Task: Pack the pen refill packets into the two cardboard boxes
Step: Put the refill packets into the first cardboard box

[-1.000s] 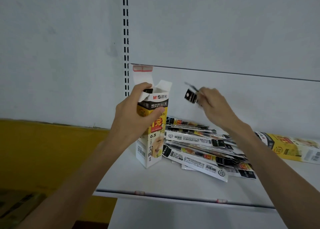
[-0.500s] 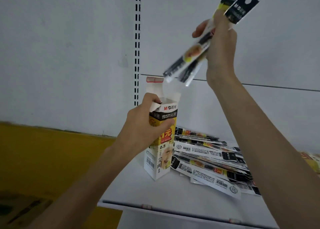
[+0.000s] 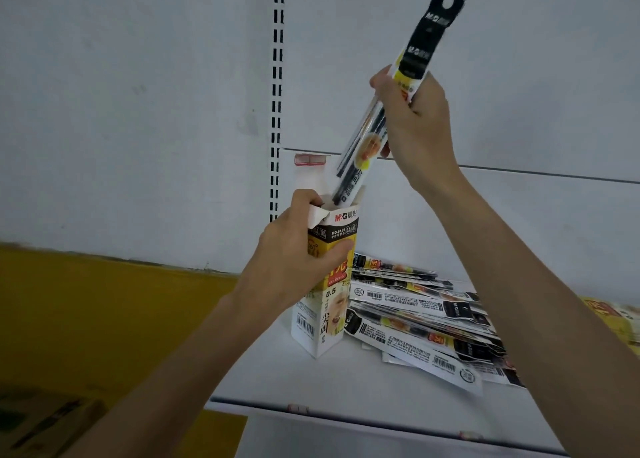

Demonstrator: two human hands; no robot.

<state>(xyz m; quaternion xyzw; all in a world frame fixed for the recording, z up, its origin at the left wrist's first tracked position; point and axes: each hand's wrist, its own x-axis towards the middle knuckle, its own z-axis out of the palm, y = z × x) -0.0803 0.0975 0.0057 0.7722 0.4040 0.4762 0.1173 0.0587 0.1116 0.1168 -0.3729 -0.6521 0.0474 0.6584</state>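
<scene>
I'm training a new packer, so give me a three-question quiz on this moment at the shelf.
1. True or false: the open box stands upright on the shelf.
2. Which hand steadies the box?
3. The held packets' lower ends are: A) on the pile, B) at the box's mouth, C) against the wall.

Key: 1 true; 2 the left hand, while the right hand holds the packets; 3 B.

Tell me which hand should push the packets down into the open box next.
Right. The right hand already grips the refill packets, whose lower ends sit in the mouth of the upright box. The left hand is clamped around the box, steadying it on the shelf.
</scene>
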